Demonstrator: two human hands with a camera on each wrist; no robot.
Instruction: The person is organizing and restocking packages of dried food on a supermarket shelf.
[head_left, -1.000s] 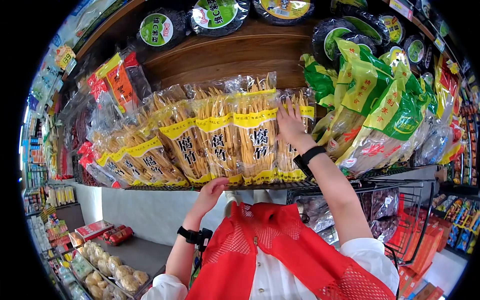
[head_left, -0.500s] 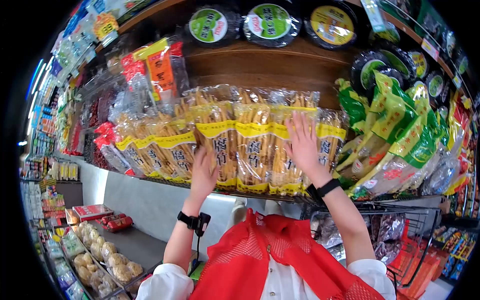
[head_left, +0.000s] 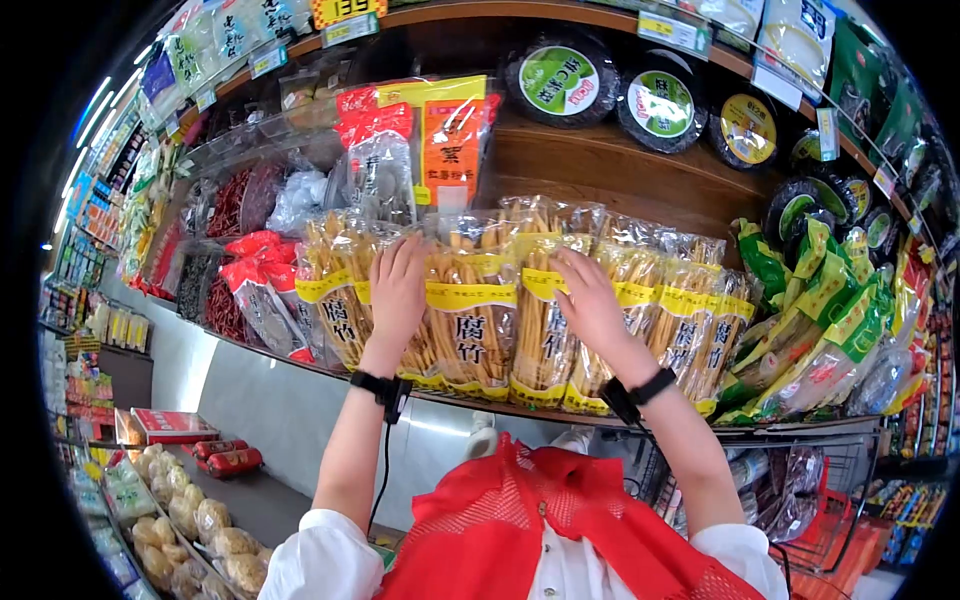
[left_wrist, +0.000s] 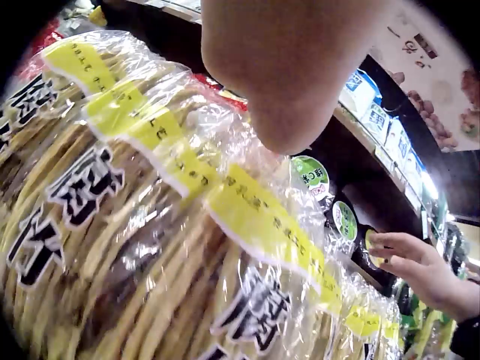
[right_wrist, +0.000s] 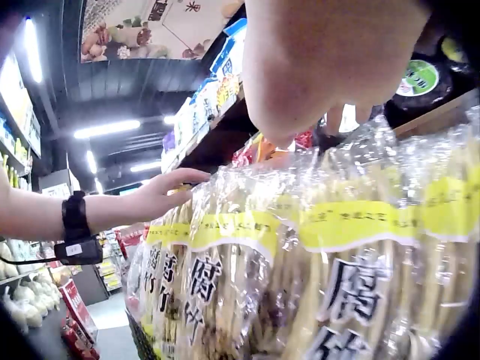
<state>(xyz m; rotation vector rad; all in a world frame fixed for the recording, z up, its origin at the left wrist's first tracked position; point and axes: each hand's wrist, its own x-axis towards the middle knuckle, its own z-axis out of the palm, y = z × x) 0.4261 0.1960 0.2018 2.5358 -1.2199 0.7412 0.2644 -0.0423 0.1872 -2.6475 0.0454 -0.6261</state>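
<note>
Up at the shelf [head_left: 300,362], both hands are now on the row of tofu-stick packs [head_left: 690,320], the clear bags with yellow bands that stand upright along its front edge. The left hand [head_left: 397,285] has climbed: a second ago it hung below the row and half a second ago it touched the packs' lower edge. Now it lies flat against the left part of the row at band height, its fingers [head_left: 405,255] straight and close together, resting on the plastic rather than gripping it. The right hand [head_left: 592,305] was spread wide and flat on the packs half a second ago. It has drawn its fingers [head_left: 562,262] in, and they bend over the upper part of a pack near the row's middle; I cannot tell whether they pinch the plastic or only press it. One pack [head_left: 470,325] stands uncovered between the two hands. Red-and-yellow bags [head_left: 440,135] hang just above the row, dark round packets with green labels [head_left: 560,80] sit higher still, and green bags [head_left: 830,330] lean at the row's right end. A black band [head_left: 372,385] circles the left wrist, and a red mesh vest [head_left: 520,530] shows below.
</note>
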